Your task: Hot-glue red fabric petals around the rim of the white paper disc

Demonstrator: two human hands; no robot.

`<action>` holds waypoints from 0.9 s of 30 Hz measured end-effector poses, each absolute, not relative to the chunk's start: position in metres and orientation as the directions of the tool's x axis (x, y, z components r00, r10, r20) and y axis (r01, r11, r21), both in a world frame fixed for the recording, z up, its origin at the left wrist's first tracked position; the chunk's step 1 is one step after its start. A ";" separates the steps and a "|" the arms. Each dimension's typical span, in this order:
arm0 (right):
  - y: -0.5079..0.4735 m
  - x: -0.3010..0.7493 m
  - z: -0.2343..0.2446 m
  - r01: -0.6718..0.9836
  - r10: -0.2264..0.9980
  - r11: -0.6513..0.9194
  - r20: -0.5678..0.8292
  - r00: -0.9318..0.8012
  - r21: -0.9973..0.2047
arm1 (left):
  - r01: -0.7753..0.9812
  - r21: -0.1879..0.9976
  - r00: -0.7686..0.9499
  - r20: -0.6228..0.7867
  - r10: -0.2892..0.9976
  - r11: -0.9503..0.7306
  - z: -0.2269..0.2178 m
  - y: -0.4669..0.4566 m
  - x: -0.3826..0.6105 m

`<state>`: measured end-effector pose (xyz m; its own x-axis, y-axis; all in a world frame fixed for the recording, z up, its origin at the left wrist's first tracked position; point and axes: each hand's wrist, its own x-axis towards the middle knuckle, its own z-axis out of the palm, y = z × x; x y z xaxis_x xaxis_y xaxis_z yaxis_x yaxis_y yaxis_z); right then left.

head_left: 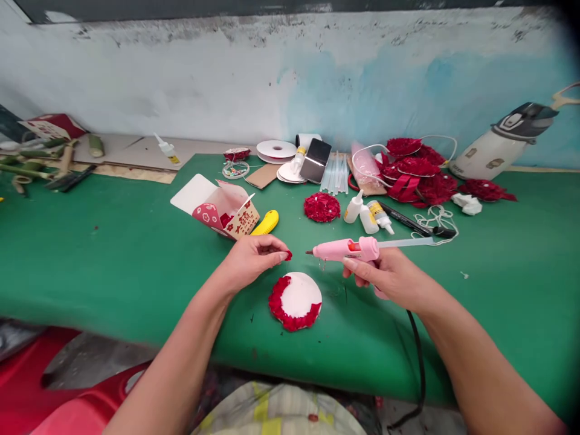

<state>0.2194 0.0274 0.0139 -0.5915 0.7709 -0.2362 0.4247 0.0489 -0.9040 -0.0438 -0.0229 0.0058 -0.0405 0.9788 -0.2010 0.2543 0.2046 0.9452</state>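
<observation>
Between the thumb and fingertips of my left hand (256, 260) is a small red fabric piece (289, 255). My right hand (387, 275) grips a pink hot glue gun (339, 249), its nozzle pointing left toward the red piece with a gap between them. A clear glue stick (408, 242) juts from the back of the gun. Below both hands lies a white disc (301, 295), with red fabric pieces (285, 314) along its left and lower rim. Just beyond my left hand, an open patterned paper box (240, 220) holds red pieces.
A yellow-handled tool (266, 223) lies beside the box. Farther back are a finished-looking red disc (321, 207), small glue bottles (353, 207), a black marker (405, 219), a phone (316, 160), glue sticks (335, 172), red rosettes (417, 169) and a tilted bottle (502, 142). A black cord (419, 362) hangs over the front edge.
</observation>
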 end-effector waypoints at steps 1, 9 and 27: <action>0.027 0.219 0.012 0.414 0.759 0.067 -0.222 -0.611 -0.908 | 0.251 0.946 -0.048 -0.199 0.979 0.205 0.004 -0.026 -0.043; 0.024 0.218 0.012 0.400 0.682 0.105 -0.227 -0.695 -0.911 | 0.466 0.856 -0.067 -0.216 0.974 0.222 -0.014 -0.045 -0.036; 0.013 0.196 0.010 0.332 0.579 0.010 -0.265 -0.771 -0.943 | 0.402 0.899 -0.084 -0.156 0.984 0.177 -0.024 -0.047 -0.045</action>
<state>0.1965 0.0125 0.0097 -0.7710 0.5791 -0.2650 0.3320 0.0105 -0.9432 -0.0454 -0.0474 -0.0235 -0.0838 0.9841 -0.1564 0.4017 0.1770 0.8985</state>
